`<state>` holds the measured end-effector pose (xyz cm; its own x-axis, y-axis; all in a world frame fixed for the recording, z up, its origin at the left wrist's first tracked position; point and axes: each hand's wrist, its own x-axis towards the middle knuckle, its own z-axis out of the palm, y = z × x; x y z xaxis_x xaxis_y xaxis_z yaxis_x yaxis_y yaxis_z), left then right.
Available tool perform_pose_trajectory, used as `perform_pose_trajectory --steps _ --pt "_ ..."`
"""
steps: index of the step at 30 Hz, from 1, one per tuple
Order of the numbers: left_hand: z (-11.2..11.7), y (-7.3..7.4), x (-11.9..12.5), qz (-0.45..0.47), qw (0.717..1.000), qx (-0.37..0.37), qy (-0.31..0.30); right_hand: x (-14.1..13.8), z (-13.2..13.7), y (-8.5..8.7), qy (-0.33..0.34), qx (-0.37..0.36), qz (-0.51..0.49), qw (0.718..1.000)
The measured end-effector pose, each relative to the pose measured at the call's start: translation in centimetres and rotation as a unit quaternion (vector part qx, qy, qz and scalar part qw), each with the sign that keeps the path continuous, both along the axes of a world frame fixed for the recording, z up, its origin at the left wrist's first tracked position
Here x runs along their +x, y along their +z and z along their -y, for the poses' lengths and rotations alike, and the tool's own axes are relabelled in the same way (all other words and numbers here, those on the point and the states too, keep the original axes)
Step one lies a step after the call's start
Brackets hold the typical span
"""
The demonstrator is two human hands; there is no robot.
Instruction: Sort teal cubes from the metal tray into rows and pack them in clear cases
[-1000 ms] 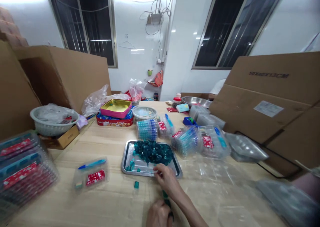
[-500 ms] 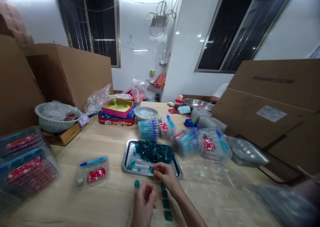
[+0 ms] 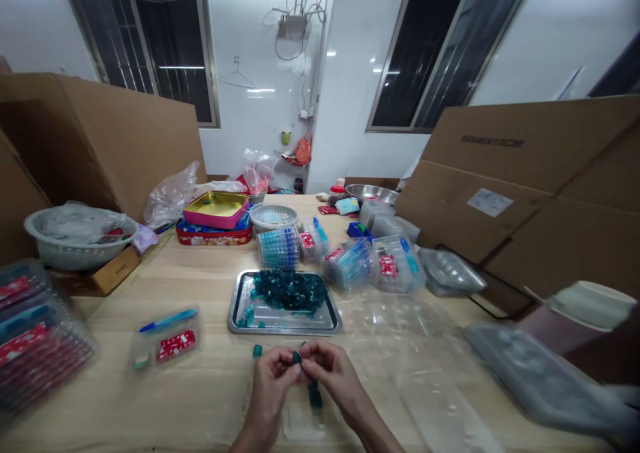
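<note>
On the table (image 3: 210,403), a metal tray (image 3: 287,324) is lying flat just beyond your hands, holding a heap of teal pieces (image 3: 290,290). Those are looking stiff, light and glossy, probably slippery, so opposite side edges are likely offering the surest hold. Your left hand (image 3: 270,381) and right hand (image 3: 336,373) are angling inward, fingers curled, their fingertips meeting. Between them, thumbs and fingers are pinching one small teal piece (image 3: 297,358), sitting nearer you than the tray.

A head-worn camera looks forward and down over the table (image 3: 210,393)
</note>
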<state>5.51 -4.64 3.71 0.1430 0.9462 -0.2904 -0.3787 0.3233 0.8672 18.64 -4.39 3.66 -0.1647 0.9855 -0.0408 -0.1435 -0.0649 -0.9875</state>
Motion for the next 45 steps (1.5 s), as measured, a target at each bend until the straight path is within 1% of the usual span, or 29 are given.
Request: perform_pose_trajectory --steps 2,7,11,13,15,18,21,25,26,28,30,32,34,39,42,45 --pt "0.0 0.1 -0.1 -0.004 1.0 0.008 -0.013 0.1 0.3 -0.2 -0.004 -0.007 -0.002 1.0" --pt "0.1 -0.1 0.1 -0.026 0.999 0.018 -0.017 0.4 1.1 -0.6 -0.032 -0.007 0.03 0.999" --pt "0.5 0.3 0.4 -0.03 0.999 0.016 -0.027 0.7 1.8 -0.5 -0.019 -0.042 -0.004 0.999" --pt "0.8 0.8 0.4 -0.024 0.999 0.005 -0.048 0.8 2.2 -0.4 -0.012 -0.058 -0.023 0.998" --pt "1.1 1.1 0.4 -0.006 0.996 -0.007 -0.086 1.0 2.7 -0.2 -0.003 -0.074 -0.04 0.997" --pt "1.6 1.1 0.3 0.015 0.99 -0.031 -0.139 1.4 3.5 -0.4 0.002 -0.088 -0.038 0.995" --pt "2.1 0.4 0.3 -0.004 0.985 -0.06 -0.164 2.0 4.1 -1.1 -0.003 -0.096 0.011 0.995" --pt "2.6 -1.2 0.6 -0.081 0.975 -0.076 -0.193 2.6 4.8 -2.4 0.008 -0.103 0.088 0.991" --pt "2.7 -1.6 0.7 -0.123 0.971 -0.064 -0.192 2.6 4.9 -2.7 0.009 -0.096 0.113 0.989" --pt "2.8 -2.3 0.9 -0.234 0.956 -0.01 -0.178 2.5 5.0 -3.0 0.002 -0.06 0.191 0.98" --pt "3.0 -2.8 1.2 -0.344 0.923 0.052 -0.162 2.4 5.0 -3.1 -0.015 -0.006 0.295 0.955" --pt "3.3 -2.9 1.3 -0.409 0.895 0.083 -0.16 2.2 5.0 -3.2 -0.025 0.03 0.372 0.928" --pt "3.6 -2.7 1.3 -0.428 0.885 0.09 -0.162 2.0 5.0 -3.3 -0.022 0.043 0.403 0.914" --pt "4.3 -1.9 0.8 -0.409 0.884 0.134 -0.18 1.7 5.1 -3.6 -0.006 0.064 0.43 0.9" --pt "4.2 -2.2 0.4 -0.4 0.882 0.151 -0.196 1.7 5.0 -3.5 -0.004 0.07 0.431 0.899" --pt "3.7 -2.7 -0.1 -0.377 0.894 0.125 -0.209 1.8 4.9 -3.3 0.002 0.08 0.408 0.909"
